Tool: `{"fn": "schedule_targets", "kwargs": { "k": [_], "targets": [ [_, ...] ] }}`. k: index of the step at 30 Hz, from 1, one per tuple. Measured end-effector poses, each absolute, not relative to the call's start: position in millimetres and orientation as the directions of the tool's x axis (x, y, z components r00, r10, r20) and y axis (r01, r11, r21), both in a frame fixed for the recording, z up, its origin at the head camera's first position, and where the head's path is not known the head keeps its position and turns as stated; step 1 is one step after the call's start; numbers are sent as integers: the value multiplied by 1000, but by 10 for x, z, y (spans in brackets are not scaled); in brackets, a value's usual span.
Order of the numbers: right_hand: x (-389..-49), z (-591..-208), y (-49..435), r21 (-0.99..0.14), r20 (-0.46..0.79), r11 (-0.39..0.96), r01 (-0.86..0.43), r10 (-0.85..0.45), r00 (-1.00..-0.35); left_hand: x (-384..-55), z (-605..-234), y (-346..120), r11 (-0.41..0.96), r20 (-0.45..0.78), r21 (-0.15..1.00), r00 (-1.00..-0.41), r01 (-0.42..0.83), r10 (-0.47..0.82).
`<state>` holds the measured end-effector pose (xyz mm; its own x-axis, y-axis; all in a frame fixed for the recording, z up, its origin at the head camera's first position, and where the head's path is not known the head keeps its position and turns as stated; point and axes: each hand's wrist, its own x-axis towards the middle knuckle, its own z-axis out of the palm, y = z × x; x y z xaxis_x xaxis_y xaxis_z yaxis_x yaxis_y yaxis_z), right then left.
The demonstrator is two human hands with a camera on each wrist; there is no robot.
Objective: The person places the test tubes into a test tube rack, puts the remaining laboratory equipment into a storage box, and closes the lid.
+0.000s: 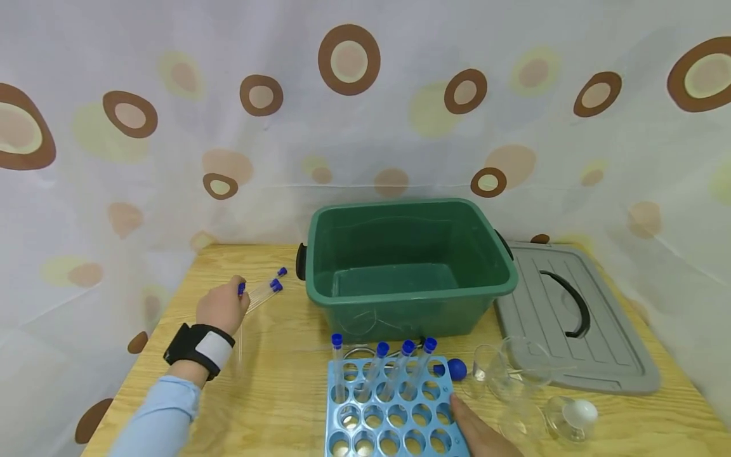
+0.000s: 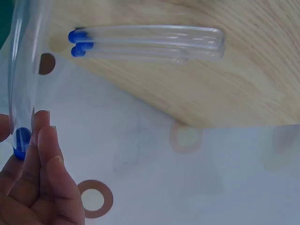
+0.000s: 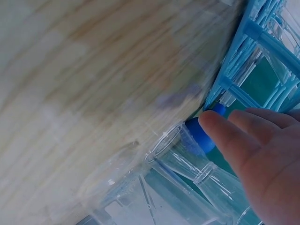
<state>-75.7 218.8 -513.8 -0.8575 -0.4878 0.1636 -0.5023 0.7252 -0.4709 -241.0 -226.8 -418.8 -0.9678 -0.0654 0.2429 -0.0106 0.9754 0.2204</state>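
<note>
My left hand [image 1: 221, 306] pinches a clear test tube [image 2: 26, 70] by its blue-capped end; the tube hangs down above the table's left side. Beside it, more blue-capped test tubes [image 2: 150, 40] lie together on the wood. A light blue test tube rack [image 1: 385, 409] stands at the front middle, with several capped tubes [image 1: 394, 371] upright or leaning in one of its rows. My right hand [image 3: 267, 159] touches the rack's right side with its fingers extended. Only part of that hand shows in the head view.
A green tub [image 1: 411, 311] with black handles stands behind the rack. Its grey lid [image 1: 548, 304] lies to the right. Clear glassware [image 1: 520, 371], a white-topped vessel [image 1: 577, 416] and a blue rubber bulb [image 1: 457, 369] sit right of the rack. A metal ring [image 1: 360, 351] lies behind it.
</note>
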Motion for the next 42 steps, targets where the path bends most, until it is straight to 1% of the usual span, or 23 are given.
{"fn": "schedule_targets", "kwargs": {
  "k": [8, 14, 18, 21, 25, 31, 36, 42],
  "targets": [
    [-778, -5107, 2202, -503, 80, 736, -454, -483, -872, -2314, -3852, -2226, 948, 320, 317, -945, 31, -76],
    [-768, -5141, 2208, -496, 115, 724, -480, -493, -862, -2227, -3669, -2150, 922, 448, 369, -891, 116, -67],
    [-752, -5151, 2195, -490, 146, 722, -488, -484, -863, -2126, -3524, -2151, 902, 495, 404, -866, 152, -76],
    [-748, -5146, 2194, -493, 132, 725, -481, -484, -865, -2040, -3398, -2167, 884, 502, 440, -860, 158, -96],
    [-751, -5131, 2204, -504, 83, 729, -464, -494, -866, -1947, -3221, -2139, 856, 498, 491, -858, 161, -124],
    [-752, -5106, 2205, -514, 102, 717, -471, -494, -863, -1833, -2960, -1978, 802, 496, 562, -859, 203, -130],
    [-759, -5096, 2209, -509, 116, 712, -483, -500, -858, -1747, -2750, -1764, 762, 518, 588, -850, 272, -96],
    [-758, -5089, 2211, -487, 102, 726, -485, -505, -857, -1667, -2559, -1530, 722, 588, 565, -809, 400, -12]
  ]
}}
